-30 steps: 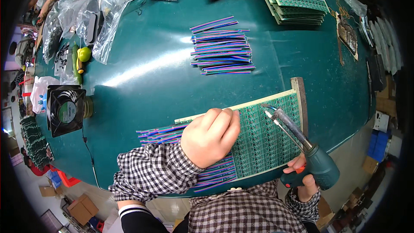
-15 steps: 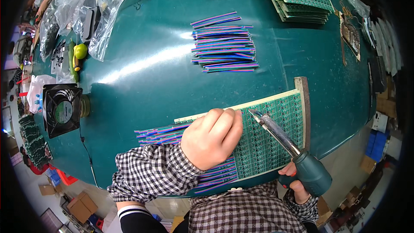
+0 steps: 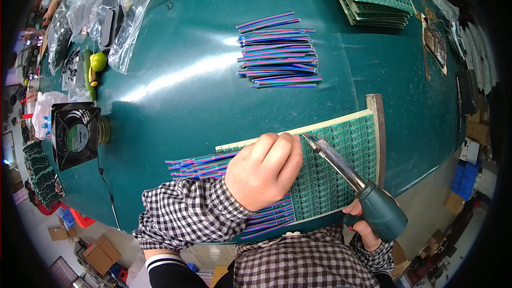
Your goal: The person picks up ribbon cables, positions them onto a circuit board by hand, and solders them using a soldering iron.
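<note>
My right hand (image 3: 362, 226) grips the dark green handle of a soldering gun (image 3: 383, 209). Its metal tip points up and left over a green circuit board panel (image 3: 341, 165), close to the panel's far edge. At that same edge, my left hand (image 3: 264, 168) is pinched just left of the tip; whatever its fingertips hold is hidden. Multicoloured ribbon wires (image 3: 194, 166) run out leftward from the panel beneath my left hand and sleeve. A grey-brown wooden strip (image 3: 376, 133) lies along the panel's right end.
Beyond the panel lies a pile of cut ribbon wires (image 3: 280, 58). Stacked panels (image 3: 373, 0) with wires stand at the far right. To the left are a black fan (image 3: 76, 136), clear plastic bags (image 3: 130, 16) and a yellow-green round object (image 3: 98, 61).
The soldering gun has shifted slightly left, bringing its tip closer to my left fingertips. My left hand has moved very slightly right and stays pinched.
</note>
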`<action>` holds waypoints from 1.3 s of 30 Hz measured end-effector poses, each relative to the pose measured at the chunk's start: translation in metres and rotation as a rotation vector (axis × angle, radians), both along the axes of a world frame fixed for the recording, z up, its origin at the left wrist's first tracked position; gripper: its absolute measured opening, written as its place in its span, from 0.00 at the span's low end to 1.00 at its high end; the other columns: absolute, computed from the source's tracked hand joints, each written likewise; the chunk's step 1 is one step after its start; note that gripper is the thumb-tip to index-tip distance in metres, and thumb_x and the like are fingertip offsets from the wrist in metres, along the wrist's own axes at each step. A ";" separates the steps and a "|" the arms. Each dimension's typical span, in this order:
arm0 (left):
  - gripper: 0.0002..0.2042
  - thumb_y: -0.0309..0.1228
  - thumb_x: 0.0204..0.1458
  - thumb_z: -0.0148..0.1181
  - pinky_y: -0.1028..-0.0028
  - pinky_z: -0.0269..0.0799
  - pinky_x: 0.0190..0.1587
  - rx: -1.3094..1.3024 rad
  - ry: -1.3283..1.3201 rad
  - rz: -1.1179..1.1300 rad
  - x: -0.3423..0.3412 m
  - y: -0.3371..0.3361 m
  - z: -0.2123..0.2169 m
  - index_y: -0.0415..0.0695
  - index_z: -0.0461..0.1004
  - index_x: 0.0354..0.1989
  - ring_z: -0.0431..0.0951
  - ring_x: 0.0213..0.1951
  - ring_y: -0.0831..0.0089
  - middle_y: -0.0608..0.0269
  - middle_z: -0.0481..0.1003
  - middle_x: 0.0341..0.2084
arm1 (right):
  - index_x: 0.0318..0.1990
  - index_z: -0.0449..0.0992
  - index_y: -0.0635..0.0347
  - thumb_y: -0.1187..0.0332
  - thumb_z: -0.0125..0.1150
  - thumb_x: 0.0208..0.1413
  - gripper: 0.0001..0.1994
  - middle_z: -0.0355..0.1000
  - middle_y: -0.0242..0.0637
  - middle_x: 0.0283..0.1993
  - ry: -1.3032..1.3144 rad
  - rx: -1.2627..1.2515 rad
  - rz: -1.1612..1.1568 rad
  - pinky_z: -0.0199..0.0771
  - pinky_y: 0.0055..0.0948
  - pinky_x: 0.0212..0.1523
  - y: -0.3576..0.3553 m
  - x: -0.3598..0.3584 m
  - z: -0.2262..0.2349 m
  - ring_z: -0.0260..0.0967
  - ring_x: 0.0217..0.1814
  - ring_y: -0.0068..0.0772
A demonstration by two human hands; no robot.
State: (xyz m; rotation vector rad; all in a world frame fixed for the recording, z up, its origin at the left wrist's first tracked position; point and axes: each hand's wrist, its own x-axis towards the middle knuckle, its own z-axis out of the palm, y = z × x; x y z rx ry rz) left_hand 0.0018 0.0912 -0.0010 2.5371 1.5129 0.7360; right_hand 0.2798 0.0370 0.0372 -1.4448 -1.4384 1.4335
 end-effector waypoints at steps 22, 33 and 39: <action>0.18 0.23 0.42 0.64 0.69 0.80 0.40 0.016 -0.005 0.010 0.001 0.001 0.000 0.34 0.81 0.45 0.79 0.39 0.65 0.56 0.76 0.40 | 0.44 0.81 0.64 0.52 0.81 0.49 0.25 0.82 0.36 0.36 0.003 -0.013 -0.021 0.80 0.35 0.42 -0.009 0.010 -0.008 0.83 0.38 0.35; 0.17 0.24 0.43 0.64 0.69 0.80 0.39 0.010 -0.004 -0.002 0.000 0.002 0.002 0.34 0.81 0.44 0.79 0.39 0.64 0.56 0.76 0.40 | 0.51 0.75 0.73 0.56 0.84 0.47 0.33 0.81 0.40 0.36 0.160 -0.132 -0.115 0.84 0.36 0.45 -0.018 0.013 -0.014 0.82 0.39 0.35; 0.17 0.23 0.43 0.65 0.70 0.80 0.39 0.007 -0.006 -0.020 -0.001 0.003 0.001 0.34 0.80 0.44 0.79 0.39 0.64 0.56 0.76 0.40 | 0.53 0.74 0.74 0.58 0.85 0.46 0.34 0.80 0.41 0.37 0.226 -0.174 -0.153 0.86 0.37 0.44 -0.020 0.014 -0.015 0.82 0.39 0.36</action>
